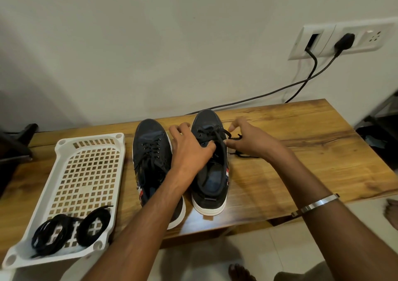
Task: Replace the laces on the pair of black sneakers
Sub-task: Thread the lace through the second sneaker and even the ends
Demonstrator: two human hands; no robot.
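Observation:
Two black sneakers with white soles stand side by side on the wooden table (301, 151), toes toward the wall. The left sneaker (150, 151) is fully laced. The right sneaker (210, 173) has its black lace (220, 138) partly pulled out, and loose lace lies on the table to its right. My left hand (189, 149) rests on the right sneaker's eyelet area with fingers curled at its tongue. My right hand (249, 138) pinches the lace at the shoe's right side. Two coiled black laces (64, 231) lie in the near end of a white tray.
The white perforated plastic tray (86, 173) sits at the table's left. Black cables (280, 89) run from a wall socket (344, 39) down behind the table. A dark object (15, 149) stands at the far left. Bare feet (241, 273) show on the tiled floor below.

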